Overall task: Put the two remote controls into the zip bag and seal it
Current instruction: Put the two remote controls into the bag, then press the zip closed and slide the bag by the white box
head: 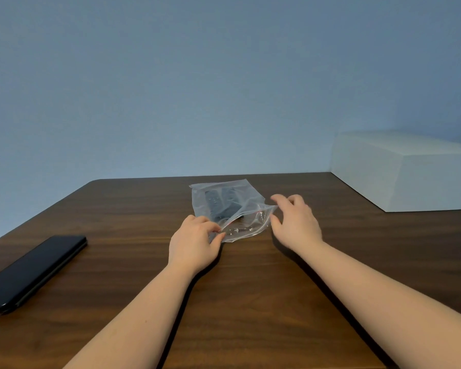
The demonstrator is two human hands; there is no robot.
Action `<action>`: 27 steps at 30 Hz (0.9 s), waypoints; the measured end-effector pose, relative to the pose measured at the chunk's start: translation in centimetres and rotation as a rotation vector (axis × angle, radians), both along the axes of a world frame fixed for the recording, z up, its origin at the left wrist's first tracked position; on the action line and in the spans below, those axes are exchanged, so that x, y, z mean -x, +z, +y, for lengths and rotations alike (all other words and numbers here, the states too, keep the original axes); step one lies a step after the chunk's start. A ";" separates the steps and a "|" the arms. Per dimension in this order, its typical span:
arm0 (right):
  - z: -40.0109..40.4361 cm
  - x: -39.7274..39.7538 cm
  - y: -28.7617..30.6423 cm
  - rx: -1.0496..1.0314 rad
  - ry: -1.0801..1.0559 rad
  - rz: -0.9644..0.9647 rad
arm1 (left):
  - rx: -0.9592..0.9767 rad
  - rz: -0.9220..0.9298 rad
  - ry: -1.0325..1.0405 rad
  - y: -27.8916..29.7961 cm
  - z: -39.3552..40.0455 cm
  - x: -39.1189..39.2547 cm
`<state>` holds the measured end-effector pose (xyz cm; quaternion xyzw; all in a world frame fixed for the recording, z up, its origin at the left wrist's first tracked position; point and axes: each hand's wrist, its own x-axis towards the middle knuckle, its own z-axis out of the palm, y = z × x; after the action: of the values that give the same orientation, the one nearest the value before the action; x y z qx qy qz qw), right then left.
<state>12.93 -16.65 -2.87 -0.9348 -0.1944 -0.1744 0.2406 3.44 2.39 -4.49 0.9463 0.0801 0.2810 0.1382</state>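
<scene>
Left hand (194, 239) pinches the clear plastic zip bag's (225, 206) near corner; right hand (294, 222) hovers spread at its edge, on the dark wooden surface (250, 302), blue wall (197, 75) behind.

The table (250, 302) filling the lower half of the frame is dark brown with a streaky wood grain. The zip bag (230, 209) at centre is clear plastic with a thin red line near its mouth, and the two remote controls (221, 203) inside show black through it. Lower left, a flat device (32, 272) is glossy black. The box (405, 171) at right is plain white, and the wall (197, 75) up top is flat blue-grey.
</scene>
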 end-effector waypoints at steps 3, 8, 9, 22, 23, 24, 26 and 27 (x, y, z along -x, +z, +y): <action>0.3 -0.9 -0.2 -0.046 0.084 0.184 | -0.005 0.035 -0.014 0.1 0.0 0.2; 1.1 -0.6 0.2 -0.115 0.075 0.154 | 0.111 0.007 -0.066 0.2 0.1 0.2; 1.2 -0.5 0.3 -0.105 0.063 0.129 | 0.121 -0.003 -0.072 0.2 0.1 0.2; 2.1 -1.0 0.9 -0.129 -0.014 0.079 | 0.088 -0.037 -0.043 0.2 0.0 0.4; 1.9 -0.8 1.0 -0.110 -0.020 0.028 | 0.093 -0.041 -0.036 0.2 0.0 0.4; 1.5 -0.6 1.0 -0.079 -0.018 -0.023 | 0.096 -0.044 -0.028 0.3 0.0 0.4; 0.6 -0.4 1.2 0.010 -0.002 -0.090 | 0.095 -0.037 -0.010 0.4 0.0 0.5; 0.1 -0.3 1.2 0.066 0.009 -0.103 | 0.101 -0.030 -0.009 0.3 -0.1 0.5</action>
<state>13.19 -16.58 -1.65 -0.9312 -0.2162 -0.2148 0.2001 2.97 2.34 -4.15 0.9343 0.0877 0.2899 0.1882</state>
